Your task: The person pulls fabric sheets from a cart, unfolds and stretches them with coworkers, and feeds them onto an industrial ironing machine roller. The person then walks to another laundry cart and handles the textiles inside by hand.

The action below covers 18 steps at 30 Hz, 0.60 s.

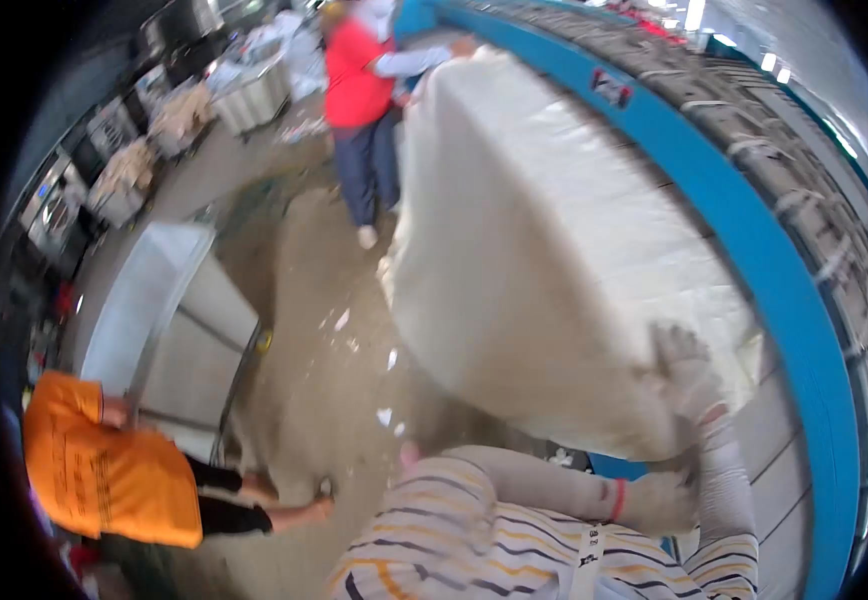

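Observation:
A large white sheet [594, 200] lies partly over the flat feed surface of a long machine, its near part hanging down in a broad fold. My right hand [684, 368], in a pale glove, rests on the sheet near its close end with the fingers stretched out. My left hand [659, 502], also gloved, reaches across in front of my body, just below the sheet's lower near corner. Its fingers are blurred and hidden, so a grip on the cloth cannot be made out.
The machine's blue frame [754, 255] curves along the right. A person in red [359, 85] holds the sheet's far end. Another person in orange [114, 465] stands at lower left beside a white bin cart [199, 345]. Scraps litter the floor; loaded carts [254, 98] stand behind.

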Each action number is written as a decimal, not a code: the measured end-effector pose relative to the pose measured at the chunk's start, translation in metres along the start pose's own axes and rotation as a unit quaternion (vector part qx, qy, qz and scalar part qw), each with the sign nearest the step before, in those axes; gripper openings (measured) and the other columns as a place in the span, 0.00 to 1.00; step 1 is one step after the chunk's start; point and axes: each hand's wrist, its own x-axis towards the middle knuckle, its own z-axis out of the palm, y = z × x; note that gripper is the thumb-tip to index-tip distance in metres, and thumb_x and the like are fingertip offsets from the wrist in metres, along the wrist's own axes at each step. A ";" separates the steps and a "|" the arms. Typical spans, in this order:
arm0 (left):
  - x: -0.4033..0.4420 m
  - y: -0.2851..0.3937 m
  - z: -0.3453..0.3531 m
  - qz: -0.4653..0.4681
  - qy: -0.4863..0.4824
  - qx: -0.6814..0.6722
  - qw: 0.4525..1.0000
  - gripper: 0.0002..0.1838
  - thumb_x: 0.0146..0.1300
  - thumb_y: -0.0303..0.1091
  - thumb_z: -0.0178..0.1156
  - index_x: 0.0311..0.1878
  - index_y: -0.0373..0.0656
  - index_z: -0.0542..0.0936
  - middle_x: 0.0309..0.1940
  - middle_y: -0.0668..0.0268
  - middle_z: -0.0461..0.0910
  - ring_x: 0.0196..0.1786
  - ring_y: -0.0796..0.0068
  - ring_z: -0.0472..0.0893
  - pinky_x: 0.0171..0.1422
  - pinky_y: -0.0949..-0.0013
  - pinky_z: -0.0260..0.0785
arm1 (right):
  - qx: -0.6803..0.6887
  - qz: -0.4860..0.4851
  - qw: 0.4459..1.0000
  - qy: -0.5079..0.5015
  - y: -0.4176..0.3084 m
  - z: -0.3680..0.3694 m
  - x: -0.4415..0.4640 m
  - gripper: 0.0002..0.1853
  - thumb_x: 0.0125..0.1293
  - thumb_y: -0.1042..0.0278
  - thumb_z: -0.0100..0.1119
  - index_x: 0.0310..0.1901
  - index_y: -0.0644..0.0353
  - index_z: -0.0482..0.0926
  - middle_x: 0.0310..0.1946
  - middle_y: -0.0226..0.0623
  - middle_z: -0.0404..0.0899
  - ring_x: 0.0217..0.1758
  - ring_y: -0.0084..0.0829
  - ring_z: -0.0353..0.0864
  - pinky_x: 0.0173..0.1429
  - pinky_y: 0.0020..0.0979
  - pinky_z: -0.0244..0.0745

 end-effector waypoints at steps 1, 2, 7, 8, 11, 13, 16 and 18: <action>-0.028 -0.011 0.013 -0.029 -0.035 -0.064 0.997 0.19 0.49 0.39 0.61 0.47 0.52 0.84 0.46 0.58 0.83 0.52 0.53 0.80 0.53 0.50 0.74 | 0.058 -0.023 0.998 0.032 0.021 0.008 0.002 0.37 0.67 0.47 0.56 0.72 0.59 0.62 0.69 0.53 0.65 0.72 0.48 0.63 0.73 0.45 0.59; -0.058 0.001 0.000 -0.102 -0.051 -0.097 0.989 0.17 0.51 0.39 0.60 0.46 0.52 0.84 0.45 0.58 0.83 0.51 0.53 0.81 0.52 0.51 0.74 | 0.247 -0.031 0.965 0.085 0.063 0.055 0.000 0.33 0.69 0.52 0.57 0.69 0.62 0.65 0.67 0.53 0.67 0.71 0.49 0.65 0.73 0.44 0.61; -0.262 0.028 -0.106 -0.645 -0.030 0.101 0.757 0.13 0.60 0.42 0.58 0.43 0.48 0.82 0.40 0.57 0.85 0.43 0.54 0.85 0.43 0.54 0.77 | 0.168 0.104 0.980 -0.032 0.115 0.028 0.025 0.41 0.57 0.55 0.67 0.70 0.63 0.62 0.70 0.53 0.63 0.74 0.49 0.59 0.77 0.41 0.54; -0.332 0.047 -0.093 -0.707 0.014 0.162 0.688 0.15 0.61 0.45 0.57 0.45 0.48 0.82 0.41 0.57 0.84 0.43 0.53 0.84 0.45 0.53 0.76 | 0.142 0.117 0.982 -0.044 0.120 0.020 0.033 0.41 0.57 0.56 0.66 0.71 0.63 0.62 0.70 0.52 0.63 0.73 0.49 0.61 0.76 0.42 0.56; -0.561 0.113 -0.021 -0.851 0.205 0.247 0.417 0.19 0.62 0.50 0.56 0.48 0.48 0.82 0.41 0.56 0.84 0.41 0.50 0.83 0.46 0.52 0.75 | 0.158 0.085 0.984 0.016 0.077 0.050 0.066 0.43 0.58 0.54 0.65 0.73 0.56 0.59 0.71 0.49 0.63 0.72 0.48 0.63 0.76 0.41 0.57; -0.673 0.187 0.024 -0.906 0.308 0.197 0.215 0.18 0.61 0.49 0.57 0.46 0.48 0.83 0.38 0.55 0.85 0.38 0.50 0.83 0.43 0.52 0.76 | 0.175 -0.001 0.982 0.069 0.022 0.068 0.083 0.44 0.57 0.51 0.66 0.74 0.52 0.58 0.72 0.46 0.62 0.72 0.46 0.63 0.76 0.42 0.56; -0.704 0.298 0.063 -0.960 0.258 0.045 0.096 0.16 0.62 0.47 0.57 0.44 0.48 0.84 0.38 0.56 0.85 0.37 0.55 0.84 0.42 0.54 0.77 | -0.013 0.026 1.000 0.000 -0.088 0.030 0.089 0.46 0.56 0.48 0.66 0.75 0.49 0.56 0.74 0.42 0.58 0.74 0.43 0.60 0.77 0.41 0.54; -0.708 0.336 0.101 -0.968 0.234 -0.037 0.086 0.15 0.62 0.46 0.57 0.43 0.47 0.85 0.37 0.57 0.86 0.37 0.57 0.85 0.42 0.55 0.77 | -0.112 0.083 0.987 -0.079 -0.118 0.015 0.110 0.47 0.58 0.47 0.64 0.76 0.48 0.52 0.77 0.39 0.51 0.78 0.43 0.51 0.78 0.42 0.51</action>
